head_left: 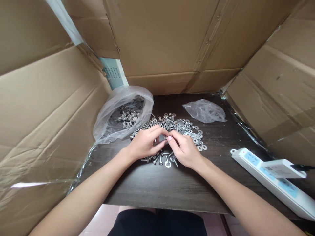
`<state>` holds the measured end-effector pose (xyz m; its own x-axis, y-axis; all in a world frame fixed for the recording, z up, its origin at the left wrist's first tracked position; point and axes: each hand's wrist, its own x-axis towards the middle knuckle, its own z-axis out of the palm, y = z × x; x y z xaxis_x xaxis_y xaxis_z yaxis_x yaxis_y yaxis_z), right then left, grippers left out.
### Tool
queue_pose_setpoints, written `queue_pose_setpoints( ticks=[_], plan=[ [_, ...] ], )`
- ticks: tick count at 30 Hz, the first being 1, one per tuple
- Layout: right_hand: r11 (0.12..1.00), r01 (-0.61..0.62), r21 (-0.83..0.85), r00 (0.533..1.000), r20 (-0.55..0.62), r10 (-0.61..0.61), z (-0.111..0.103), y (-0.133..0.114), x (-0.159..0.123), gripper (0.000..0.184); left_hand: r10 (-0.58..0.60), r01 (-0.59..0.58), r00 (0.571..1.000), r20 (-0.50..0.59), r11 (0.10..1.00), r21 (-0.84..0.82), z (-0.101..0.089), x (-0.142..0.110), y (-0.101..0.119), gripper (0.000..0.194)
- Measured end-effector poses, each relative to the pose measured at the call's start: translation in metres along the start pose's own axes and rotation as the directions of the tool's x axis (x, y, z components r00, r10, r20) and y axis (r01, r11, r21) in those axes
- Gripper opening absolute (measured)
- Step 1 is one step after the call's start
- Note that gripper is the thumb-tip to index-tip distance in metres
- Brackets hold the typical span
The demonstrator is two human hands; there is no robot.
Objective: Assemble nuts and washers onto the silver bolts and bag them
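Note:
My left hand (147,141) and my right hand (184,147) meet above the pile, fingertips pinched together. A small metal fastener (165,137) shows between them, mostly covered by the fingers; its exact kind cannot be made out. Behind and under my hands lies a heap of loose bolts, nuts and flat washers (180,126). On the near side several bolts (160,159) lie in a rough row, one with a washer (167,163) around it. To the left, an open clear plastic bag (99,131) lies on its side with assembled-looking bolts (130,118) inside.
A smaller plastic bag (205,110) with metal parts lies at the back right of the dark table (157,190). A white power strip (268,180) with a plugged-in adapter (283,167) runs along the right. Cardboard walls (167,39) enclose the back and both sides.

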<state>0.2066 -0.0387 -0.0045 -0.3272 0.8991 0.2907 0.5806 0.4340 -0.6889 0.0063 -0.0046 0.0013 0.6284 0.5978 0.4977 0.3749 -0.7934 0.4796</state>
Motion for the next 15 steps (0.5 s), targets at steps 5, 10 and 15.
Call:
queue_pose_setpoints(
  ticks=[5, 10, 15],
  plan=[
    [0.999, -0.034, 0.011, 0.999, -0.004, 0.034, -0.0005, -0.0006, 0.0004, 0.026, -0.006, 0.006, 1.0, -0.009, 1.0, 0.009, 0.0006, 0.0005, -0.0012, 0.013],
    [0.999, -0.031, 0.03, 0.999, -0.034, 0.032, -0.002, -0.0028, -0.0002, 0.016, -0.01, 0.012, 0.999, -0.035, 0.999, 0.036, 0.0001, -0.0003, -0.0022, 0.015],
    [0.999, -0.026, 0.018, 0.999, -0.032, 0.027, -0.0011, -0.0026, 0.0001, 0.017, -0.005, 0.006, 1.0, -0.026, 0.999, 0.039, 0.0008, 0.0005, -0.0018, 0.014]
  ],
)
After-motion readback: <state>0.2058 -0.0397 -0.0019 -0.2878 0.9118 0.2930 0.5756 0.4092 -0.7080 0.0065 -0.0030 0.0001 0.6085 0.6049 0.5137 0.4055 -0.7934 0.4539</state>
